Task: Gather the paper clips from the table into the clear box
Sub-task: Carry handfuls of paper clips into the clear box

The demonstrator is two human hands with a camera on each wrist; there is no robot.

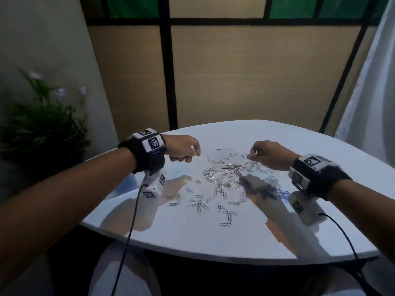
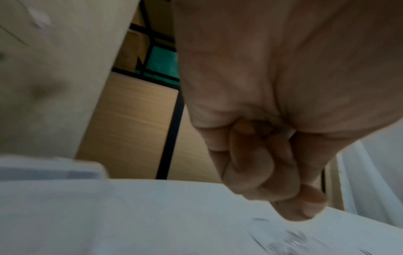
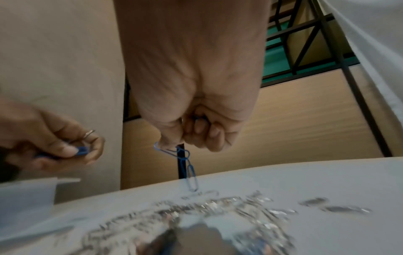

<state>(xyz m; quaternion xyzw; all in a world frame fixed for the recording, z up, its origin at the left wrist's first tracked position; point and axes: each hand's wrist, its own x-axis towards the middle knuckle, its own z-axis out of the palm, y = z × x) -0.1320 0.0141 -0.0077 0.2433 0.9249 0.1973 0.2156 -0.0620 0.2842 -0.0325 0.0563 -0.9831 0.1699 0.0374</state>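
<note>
Several silver and blue paper clips [image 1: 224,180] lie scattered over the middle of the white table [image 1: 277,236]. My right hand [image 1: 253,153] hovers over the pile's far right side. It pinches a short chain of linked blue clips [image 3: 188,163], whose lowest clip touches the table. My left hand [image 1: 193,154] is at the pile's far left, fingers curled round blue clips [image 3: 81,150]. The clear box [image 3: 28,191] shows only as a blurred corner below the left hand, and again as a clear box [image 2: 50,172] edge in the left wrist view.
A potted plant [image 1: 42,124] stands off the table's left side. A white curtain [image 1: 372,103] hangs at the right, and a panelled screen [image 1: 235,71] stands behind the table. Cables [image 1: 130,231] run from both wrist cameras over the near edge.
</note>
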